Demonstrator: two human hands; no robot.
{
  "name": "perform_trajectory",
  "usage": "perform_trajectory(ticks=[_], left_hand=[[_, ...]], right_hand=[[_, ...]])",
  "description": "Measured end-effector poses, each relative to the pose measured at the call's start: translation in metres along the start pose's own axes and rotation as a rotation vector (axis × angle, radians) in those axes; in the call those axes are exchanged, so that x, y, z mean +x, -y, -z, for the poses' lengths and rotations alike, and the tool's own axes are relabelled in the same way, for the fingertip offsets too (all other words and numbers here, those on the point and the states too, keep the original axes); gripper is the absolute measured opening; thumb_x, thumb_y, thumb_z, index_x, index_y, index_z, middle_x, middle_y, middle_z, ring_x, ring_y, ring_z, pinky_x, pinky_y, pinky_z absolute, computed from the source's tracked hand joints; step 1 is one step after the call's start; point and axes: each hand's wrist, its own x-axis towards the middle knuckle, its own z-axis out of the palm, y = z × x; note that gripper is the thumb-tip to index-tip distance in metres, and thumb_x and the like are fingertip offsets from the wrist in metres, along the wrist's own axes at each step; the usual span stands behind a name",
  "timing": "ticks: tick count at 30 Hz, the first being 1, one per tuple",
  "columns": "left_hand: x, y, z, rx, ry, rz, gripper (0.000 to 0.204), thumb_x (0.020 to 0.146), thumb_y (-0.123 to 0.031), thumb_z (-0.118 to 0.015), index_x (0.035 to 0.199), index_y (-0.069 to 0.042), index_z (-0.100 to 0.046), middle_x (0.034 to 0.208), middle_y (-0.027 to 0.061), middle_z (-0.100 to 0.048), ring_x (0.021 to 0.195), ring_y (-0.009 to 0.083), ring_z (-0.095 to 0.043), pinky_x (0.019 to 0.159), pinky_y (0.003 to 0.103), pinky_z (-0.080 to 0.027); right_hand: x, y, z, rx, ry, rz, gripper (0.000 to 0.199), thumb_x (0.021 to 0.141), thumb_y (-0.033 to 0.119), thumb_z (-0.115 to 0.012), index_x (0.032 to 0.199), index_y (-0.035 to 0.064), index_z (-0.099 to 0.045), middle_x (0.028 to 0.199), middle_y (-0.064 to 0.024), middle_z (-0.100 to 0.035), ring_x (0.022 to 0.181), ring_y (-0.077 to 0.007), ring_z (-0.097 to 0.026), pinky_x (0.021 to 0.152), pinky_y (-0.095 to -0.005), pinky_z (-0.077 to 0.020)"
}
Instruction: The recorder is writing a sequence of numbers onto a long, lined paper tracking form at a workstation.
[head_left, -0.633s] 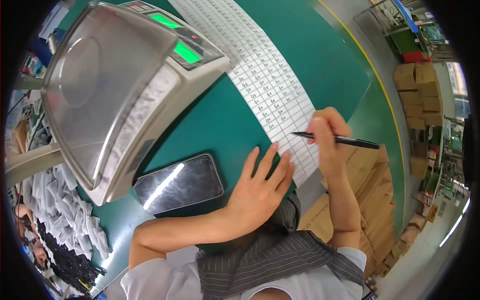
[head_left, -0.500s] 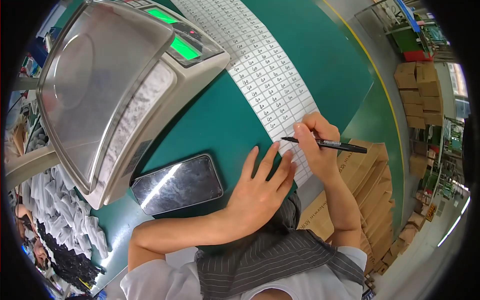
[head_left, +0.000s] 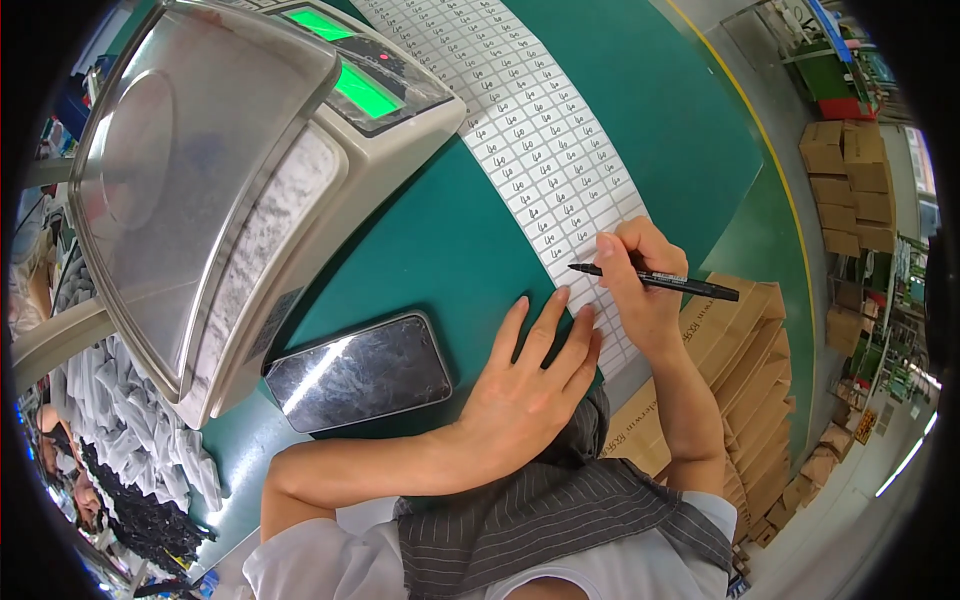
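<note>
Label sheet (head_left: 550,150) | left hand (head_left: 515,405) at left edge | tabletop (head_left: 690,150) both sides

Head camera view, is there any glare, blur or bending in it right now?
In the head view, a white streak of glare crosses the phone; the head view also bows the yellow floor line and goes black at its corners; in the head view, the pen looks fairly sharp.
</note>
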Motion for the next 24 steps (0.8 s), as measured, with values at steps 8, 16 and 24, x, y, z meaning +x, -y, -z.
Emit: perform_trajectory(ticks=[8,16,24], left_hand=[[0.005,-0.001,0.007,0.019,-0.046,-0.027,0.040,0.077,-0.016,-0.062,0.115,-0.004,-0.061,0.127,0.0133,-0.052,0.124,0.0362,-0.045,0.101,0.056,-0.035],[-0.006,-0.001,-0.001,0.064,-0.030,-0.026,0.043,0.079,-0.024,-0.067,0.117,-0.006,-0.060,0.130,0.0119,-0.051,0.125,0.0347,-0.043,0.103,0.055,-0.032],[-0.003,-0.001,-0.002,0.032,-0.064,-0.062,0.043,0.079,-0.017,-0.057,0.119,-0.002,-0.059,0.131,0.0163,-0.050,0.125,0.0380,-0.043,0.101,0.056,-0.035]], right_hand=[[0.005,0.016,0.002,-0.035,0.005,-0.027,0.023,0.086,0.008,-0.066,0.069,0.0013,-0.053,0.054,-0.0019,-0.050,0.048,-0.0063,-0.041,0.045,-0.0245,-0.0328],[-0.003,0.011,-0.001,-0.102,0.070,0.036,0.024,0.088,0.007,-0.064,0.067,0.0010,-0.052,0.055,-0.0010,-0.051,0.052,-0.0038,-0.042,0.045,-0.0244,-0.0331],[0.000,0.009,0.002,-0.077,0.056,0.030,0.022,0.087,0.006,-0.063,0.070,-0.0005,-0.052,0.056,-0.0013,-0.053,0.052,-0.0036,-0.042,0.046,-0.0240,-0.0339]])
